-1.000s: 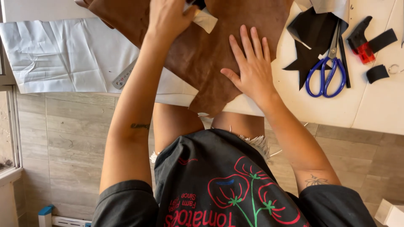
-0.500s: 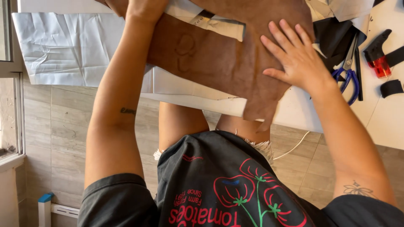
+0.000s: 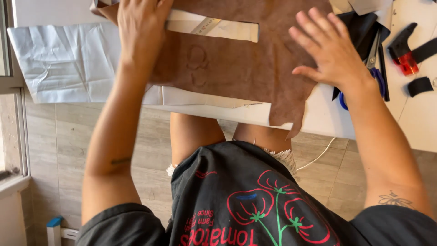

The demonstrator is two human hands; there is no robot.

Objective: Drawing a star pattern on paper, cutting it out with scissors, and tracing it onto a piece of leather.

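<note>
A white work table point(image 3: 327, 123) runs across the top of the view, above a floor of pale grey-beige tiles, with a window frame at the far left. On the table lies a large piece of brown leather point(image 3: 241, 68), suede side up, its lower corner hanging just over the table's near edge. The left hand point(image 3: 141, 27) rests palm down on the leather's upper left part, fingers together and loosely curled over its edge; whether they pinch the leather cannot be told. The right hand point(image 3: 330, 50) is spread wide and flat, grasping nothing, pressing on the leather's right side. The work in hand looks like smoothing and positioning the hide over the white paper sheets point(image 3: 205, 98) beneath it; judged from this, a further move would call for both palms keeping the leather flat while it is aligned with the paper's edges. A rectangular cut-out in the leather shows more white paper and a strip of ruler point(image 3: 205, 25). A creased white sheet point(image 3: 63, 59) lies at the left. To the right, beside the right hand, are blue-handled scissors point(image 3: 375, 75) on dark leather scraps point(image 3: 359, 27), then a red-and-black tool point(image 3: 405, 54) and a small black piece point(image 3: 419, 85). No packages or signs show on the table.
</note>
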